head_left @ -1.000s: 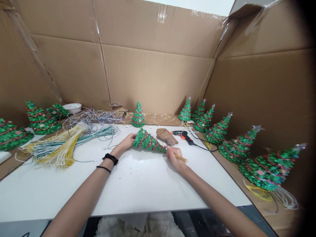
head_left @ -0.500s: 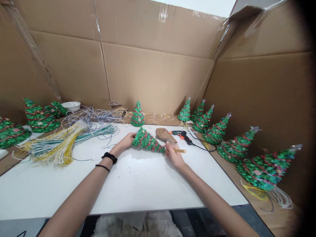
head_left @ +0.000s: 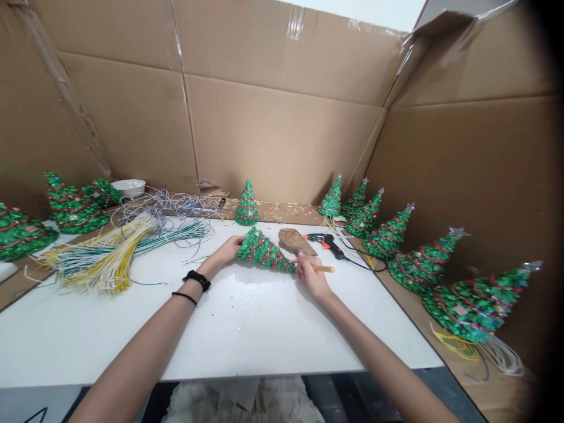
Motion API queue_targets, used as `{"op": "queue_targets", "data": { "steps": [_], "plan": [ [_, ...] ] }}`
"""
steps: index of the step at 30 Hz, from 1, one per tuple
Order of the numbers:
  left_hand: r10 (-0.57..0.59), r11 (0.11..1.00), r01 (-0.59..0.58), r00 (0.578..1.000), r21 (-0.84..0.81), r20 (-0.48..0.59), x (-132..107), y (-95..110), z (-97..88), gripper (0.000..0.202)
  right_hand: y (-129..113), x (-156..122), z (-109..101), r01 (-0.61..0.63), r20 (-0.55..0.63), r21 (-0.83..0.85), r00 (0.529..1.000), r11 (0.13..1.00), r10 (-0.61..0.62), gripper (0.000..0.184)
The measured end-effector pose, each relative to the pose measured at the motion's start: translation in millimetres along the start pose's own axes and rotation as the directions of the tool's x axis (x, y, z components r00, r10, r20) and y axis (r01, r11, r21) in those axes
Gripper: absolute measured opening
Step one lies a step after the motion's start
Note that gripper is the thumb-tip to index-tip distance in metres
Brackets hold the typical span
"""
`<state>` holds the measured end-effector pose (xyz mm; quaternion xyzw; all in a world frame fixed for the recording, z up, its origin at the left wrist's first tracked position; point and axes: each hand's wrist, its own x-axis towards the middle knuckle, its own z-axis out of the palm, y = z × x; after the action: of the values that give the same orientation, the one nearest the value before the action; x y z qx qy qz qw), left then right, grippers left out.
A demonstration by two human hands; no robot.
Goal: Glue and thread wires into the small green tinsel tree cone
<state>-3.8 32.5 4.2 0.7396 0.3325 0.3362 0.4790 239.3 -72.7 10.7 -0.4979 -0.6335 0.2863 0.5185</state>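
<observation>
Two hands, one tinsel tree (head_left: 264,252): where does it lie? — DESK

On its side at the middle of the white table (head_left: 247,335), wide base toward the person's left, tip toward the right. The left hand (head_left: 227,251) clasps the base, fingers curled closed against the tinsel. — PHOTOGRAPHER

And the right hand (head_left: 311,276)? — DESK

Clamped around a thin wooden stick (head_left: 325,269) right at the tree's tip. The stick pokes out past the knuckles to the right. Whether it goes into the tip, I cannot tell. — PHOTOGRAPHER

What surrounds them? — DESK

Just behind the tree lies a brown lump (head_left: 296,241), too blurred to name. Beside it is a black-and-orange glue gun (head_left: 328,242), its cord trailing off to the right. One small tree (head_left: 247,204) stands upright at the table's far edge. A row of star-topped trees (head_left: 396,235) lines the foot of the right cardboard wall (head_left: 462,164), and more green trees (head_left: 70,205) sit at far left. A bundle of yellow, white and green wires (head_left: 106,261) fans across the table's left side, with a white bowl (head_left: 128,187) behind it. — PHOTOGRAPHER
</observation>
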Motion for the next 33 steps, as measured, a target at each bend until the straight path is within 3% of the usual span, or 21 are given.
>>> {"op": "queue_targets", "data": {
  "steps": [5, 16, 33],
  "plan": [
    [-0.003, 1.0, 0.003, 1.0, -0.004, -0.03, 0, 4, 1.3, 0.02, -5, -2, 0, 0.035, 0.048, -0.155, 0.998, 0.987, -0.028, 0.061],
    [-0.055, 0.995, 0.049, 0.996, -0.082, -0.064, -2, 8, 4.9, 0.019, -6, -7, 1, 0.11, 0.057, -0.245, 0.993, 0.963, -0.099, 0.063],
    [-0.049, 0.998, 0.048, 0.998, -0.034, -0.039, -2, 5, 2.8, 0.023, 7, -7, -5, 0.127, 0.078, -0.116, 0.99, 0.985, -0.118, 0.059]
  ]
}}
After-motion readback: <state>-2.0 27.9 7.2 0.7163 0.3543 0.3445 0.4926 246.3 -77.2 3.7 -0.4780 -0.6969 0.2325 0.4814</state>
